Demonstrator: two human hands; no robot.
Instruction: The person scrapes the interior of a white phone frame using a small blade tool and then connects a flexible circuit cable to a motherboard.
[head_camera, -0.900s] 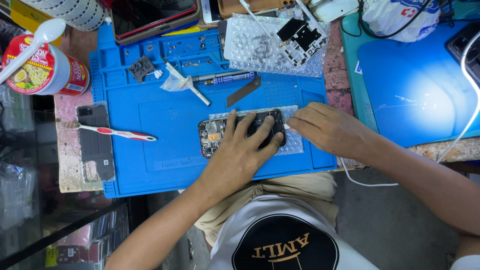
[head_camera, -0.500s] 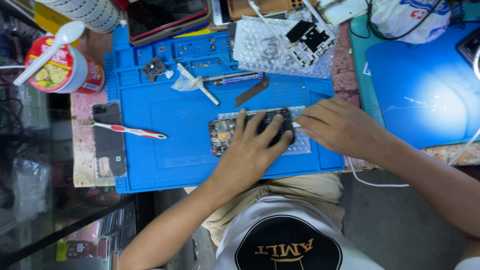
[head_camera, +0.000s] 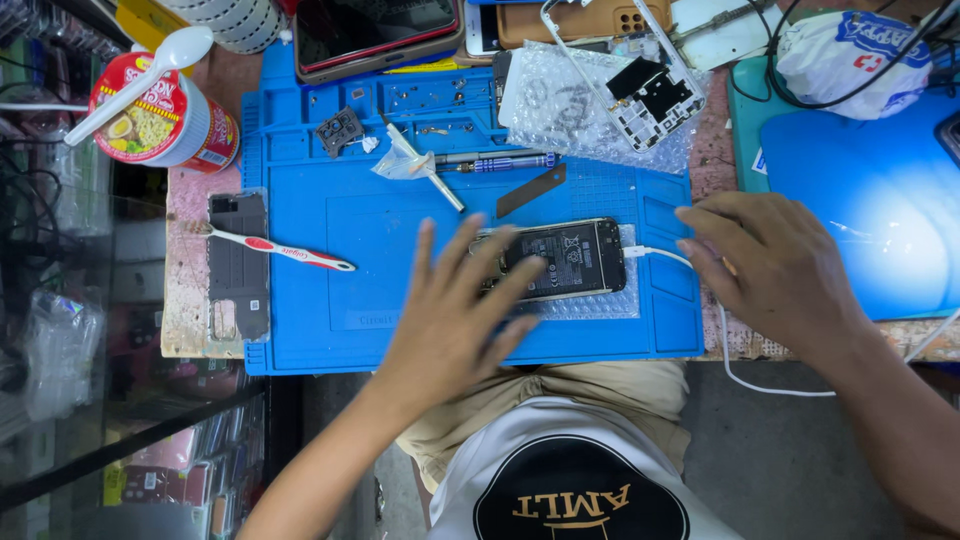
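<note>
Two bare hands over a blue silicone repair mat (head_camera: 400, 290) with moulded compartments along its far edge. Left hand (head_camera: 455, 320): flat, palm down, fingers spread apart, fingertips lying over the near end of an opened smartphone with its back cover off and black battery exposed (head_camera: 570, 258). The hand grips nothing. Right hand (head_camera: 775, 265): fingers loosely curled and close together, hovering at the right edge of the mat, just beside the phone's far end; whether it pinches anything cannot be told.

The phone lies lengthwise near the mat's middle, on a small sheet of clear bubble wrap (head_camera: 600, 300). A white cable (head_camera: 700, 290) is plugged into its right end and runs off the table edge.

On the mat, left of the phone: red-and-white toothbrush (head_camera: 270, 248), its head out over a dark phone back panel (head_camera: 238, 265) lying beside the mat. Far side of the mat: slim blue-handled screwdriver (head_camera: 500, 160), dark flat pry blade (head_camera: 530, 190), small clear plastic bag (head_camera: 400, 165).

Beyond the mat: larger sheet of bubble wrap carrying a black circuit board (head_camera: 645, 95). Far left corner: red instant noodle cup (head_camera: 165, 125) with a white plastic spoon (head_camera: 140, 75) resting on it.
</note>
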